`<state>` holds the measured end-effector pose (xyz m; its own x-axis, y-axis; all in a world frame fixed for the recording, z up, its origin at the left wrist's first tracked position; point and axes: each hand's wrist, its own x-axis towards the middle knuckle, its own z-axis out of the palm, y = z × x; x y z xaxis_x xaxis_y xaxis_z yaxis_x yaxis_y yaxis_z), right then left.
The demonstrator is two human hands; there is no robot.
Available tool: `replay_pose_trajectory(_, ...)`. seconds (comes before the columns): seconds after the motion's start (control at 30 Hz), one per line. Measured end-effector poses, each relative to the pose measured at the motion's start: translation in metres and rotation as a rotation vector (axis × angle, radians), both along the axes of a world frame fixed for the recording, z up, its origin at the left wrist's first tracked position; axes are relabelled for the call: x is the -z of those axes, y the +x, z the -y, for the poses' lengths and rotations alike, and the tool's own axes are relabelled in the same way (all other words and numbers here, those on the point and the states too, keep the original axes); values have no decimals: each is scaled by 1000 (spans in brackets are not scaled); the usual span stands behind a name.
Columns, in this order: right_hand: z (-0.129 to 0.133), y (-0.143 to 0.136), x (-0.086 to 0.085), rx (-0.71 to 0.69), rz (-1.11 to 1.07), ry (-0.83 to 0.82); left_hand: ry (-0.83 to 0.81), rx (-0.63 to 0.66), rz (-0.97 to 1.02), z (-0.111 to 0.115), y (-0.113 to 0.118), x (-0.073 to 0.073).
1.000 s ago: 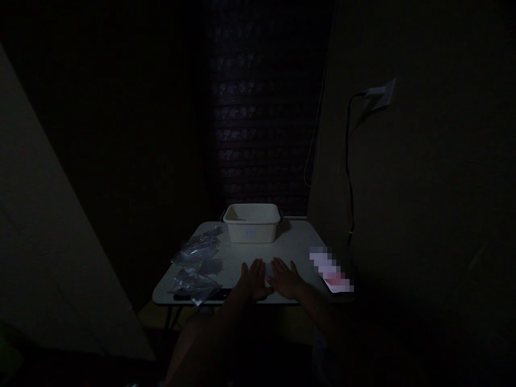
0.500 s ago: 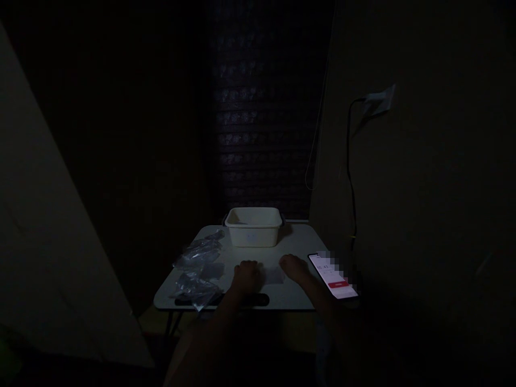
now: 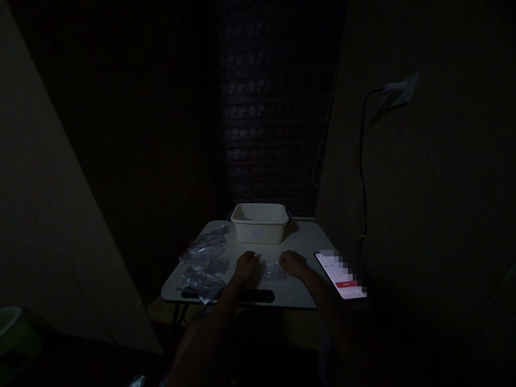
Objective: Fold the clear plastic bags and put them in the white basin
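In the dim head view, a small clear plastic bag [image 3: 274,271] lies crinkled on the table between my two hands. My right hand [image 3: 293,264] is closed with its fingers at the bag's upper right edge. To the left of the bag is my left hand [image 3: 245,265], its fingers curled and pressed together. Whatever its fingertips may hold is too dark to make out. A loose pile of clear plastic bags [image 3: 205,250] covers the table's left side, and another crumpled bag [image 3: 201,282] sits nearer the front edge.
A cream plastic tub [image 3: 260,232] with dark side handles stands at the back of the small white folding table [image 3: 304,236]. On the right lies a phone [image 3: 342,277] with a lit screen. A black cable [image 3: 361,161] hangs from a wall socket beyond it.
The view has shifted a little. My left hand has moved away from the small bag, which now looks more crinkled and catches more light. My right hand stays at its right edge.
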<state>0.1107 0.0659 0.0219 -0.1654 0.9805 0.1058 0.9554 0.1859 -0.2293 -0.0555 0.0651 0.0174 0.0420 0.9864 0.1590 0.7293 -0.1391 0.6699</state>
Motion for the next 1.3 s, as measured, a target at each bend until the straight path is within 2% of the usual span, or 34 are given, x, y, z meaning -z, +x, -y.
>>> replay_pose_trajectory(0.07,1,3,-4,-46,-136,3,-31,19,183,-3,3,3)
replay_pose_trajectory(0.2,1,9,-11,-109,-461,-67,-156,142,577,1,9,5)
replay_pose_trajectory(0.3,3,9,-15,-103,-737,-132,-196,178,667,6,12,1)
replay_pose_trajectory(0.4,6,8,-17,-112,-918,-174,-109,203,666,10,14,-1)
replay_pose_trajectory(0.5,5,7,-21,-168,-861,-202,-35,228,510,11,12,-5)
replay_pose_trajectory(0.57,-3,9,-32,-204,-756,-192,15,252,345,8,8,-14)
replay_pose_trajectory(0.63,-17,15,-54,-244,-659,-127,127,272,153,0,2,-28)
replay_pose_trajectory(0.73,-48,25,-100,-242,-548,30,397,217,-199,-22,-8,-52)
replay_pose_trajectory(0.8,-72,28,-126,-193,-467,128,447,168,-424,-40,-12,-62)
replay_pose_trajectory(0.87,-93,26,-139,-139,-378,151,447,134,-570,-53,-14,-64)
replay_pose_trajectory(0.93,-110,19,-139,-135,-273,142,465,123,-635,-58,-15,-59)
replay_pose_trajectory(1.07,-130,0,-121,-176,-109,111,582,144,-637,-51,-19,-42)
replay_pose_trajectory(1.17,-134,-9,-111,-200,-143,8,657,224,-624,-42,-24,-33)
replay_pose_trajectory(1.3,-131,-8,-103,-298,-229,-168,694,253,-627,-37,-27,-30)
